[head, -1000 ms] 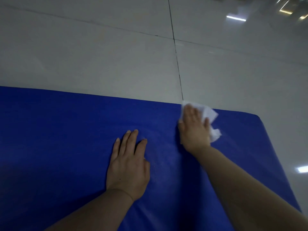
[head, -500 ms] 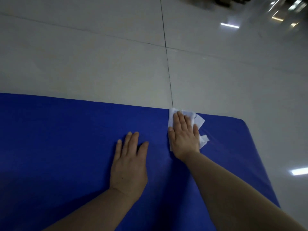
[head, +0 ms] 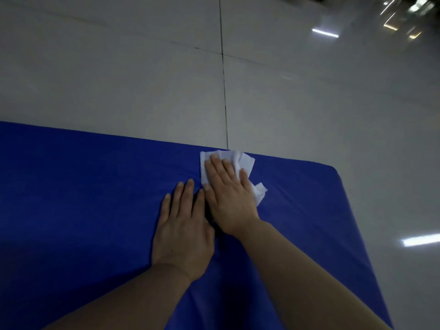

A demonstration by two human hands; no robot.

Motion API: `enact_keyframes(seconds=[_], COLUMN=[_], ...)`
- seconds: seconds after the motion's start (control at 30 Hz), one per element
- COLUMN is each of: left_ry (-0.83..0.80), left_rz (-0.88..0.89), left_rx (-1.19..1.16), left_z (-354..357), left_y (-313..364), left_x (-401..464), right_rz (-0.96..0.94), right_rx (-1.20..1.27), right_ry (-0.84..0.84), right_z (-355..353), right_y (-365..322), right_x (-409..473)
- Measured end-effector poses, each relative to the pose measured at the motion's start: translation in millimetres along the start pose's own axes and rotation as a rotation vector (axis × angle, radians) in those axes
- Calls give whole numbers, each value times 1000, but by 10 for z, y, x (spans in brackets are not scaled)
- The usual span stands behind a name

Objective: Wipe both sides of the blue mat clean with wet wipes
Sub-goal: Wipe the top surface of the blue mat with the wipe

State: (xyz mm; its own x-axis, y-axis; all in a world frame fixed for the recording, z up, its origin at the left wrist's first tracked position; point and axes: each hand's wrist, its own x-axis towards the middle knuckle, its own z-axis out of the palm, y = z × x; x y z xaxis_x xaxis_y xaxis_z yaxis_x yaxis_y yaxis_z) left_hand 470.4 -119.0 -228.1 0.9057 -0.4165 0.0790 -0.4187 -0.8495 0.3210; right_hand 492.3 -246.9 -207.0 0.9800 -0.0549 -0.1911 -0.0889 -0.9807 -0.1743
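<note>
The blue mat [head: 83,186] lies flat on the floor and fills the lower left of the view, its far right corner rounded. A crumpled white wet wipe [head: 234,160] sits on the mat near the far edge. My right hand [head: 228,196] presses flat on the wipe with straight fingers. Right beside it, my left hand [head: 183,229] rests palm down on the bare mat, fingers straight and close together.
Glossy grey floor tiles [head: 119,79] surround the mat, with a dark grout line [head: 223,91] running away from the far edge. Ceiling lights reflect on the floor at the right. Blurred dark objects show at the top right corner.
My right hand has slid the wipe leftward along the mat's far edge, closing the gap to my left hand. My left hand has stayed flat on the mat.
</note>
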Motion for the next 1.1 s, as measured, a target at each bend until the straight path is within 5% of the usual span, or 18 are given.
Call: enact_keyframes(seconds=[0.07, 0.23, 0.43, 0.63, 0.83, 1.0, 1.1], left_ry=[1, 18, 17, 14, 20, 14, 25], left_rz=[-2, -1, 3, 4, 7, 9, 9], left_rx=[9, 28, 41, 36, 39, 36, 40], left_z=[-3, 7, 12, 29, 13, 16, 31], left_y=[-4, 1, 1, -4, -8, -7, -17], left_x=[-5, 15, 19, 30, 27, 31, 28], right_rz=[43, 537, 44, 630, 0, 476, 360], right_rx=[-45, -36, -55, 0, -46, -28, -64], right_ry=[12, 41, 24, 3, -30, 18, 2], right_z=[-43, -160, -65, -263, -58, -155, -104], right_y=[246, 889, 388, 1108, 470, 1070, 754], right_x=[-1, 64, -112, -99, -262, -196, -164])
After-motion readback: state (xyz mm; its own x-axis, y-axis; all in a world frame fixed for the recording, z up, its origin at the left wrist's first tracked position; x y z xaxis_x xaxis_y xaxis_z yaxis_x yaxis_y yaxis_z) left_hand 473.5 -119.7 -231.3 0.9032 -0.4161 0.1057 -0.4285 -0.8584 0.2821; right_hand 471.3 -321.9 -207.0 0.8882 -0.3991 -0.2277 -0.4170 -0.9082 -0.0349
